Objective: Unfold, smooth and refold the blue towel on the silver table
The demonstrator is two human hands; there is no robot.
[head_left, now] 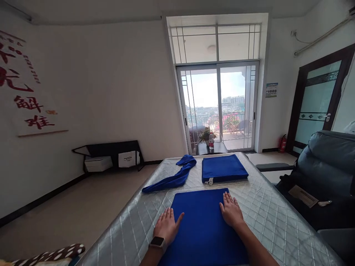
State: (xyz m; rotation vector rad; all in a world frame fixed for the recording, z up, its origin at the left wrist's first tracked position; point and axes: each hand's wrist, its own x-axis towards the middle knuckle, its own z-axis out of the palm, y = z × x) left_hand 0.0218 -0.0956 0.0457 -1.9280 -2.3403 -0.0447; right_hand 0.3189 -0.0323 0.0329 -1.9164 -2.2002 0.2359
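On the mattress [263,201] before us, the near blue cloth [201,225] lies flat between our hands: our left hand [166,225] rests palm down over its left edge and our right hand [232,210] over its right, fingers straight and gripping nothing, the left ones close together, the right ones slightly parted, both thumbs angled inward over it. We can read 解难 in red on the scroll [30,92], but the print on the white box [128,159], sign [271,90], bottle [211,141] and folded stack's [222,167] tag [210,181] is too small for us.
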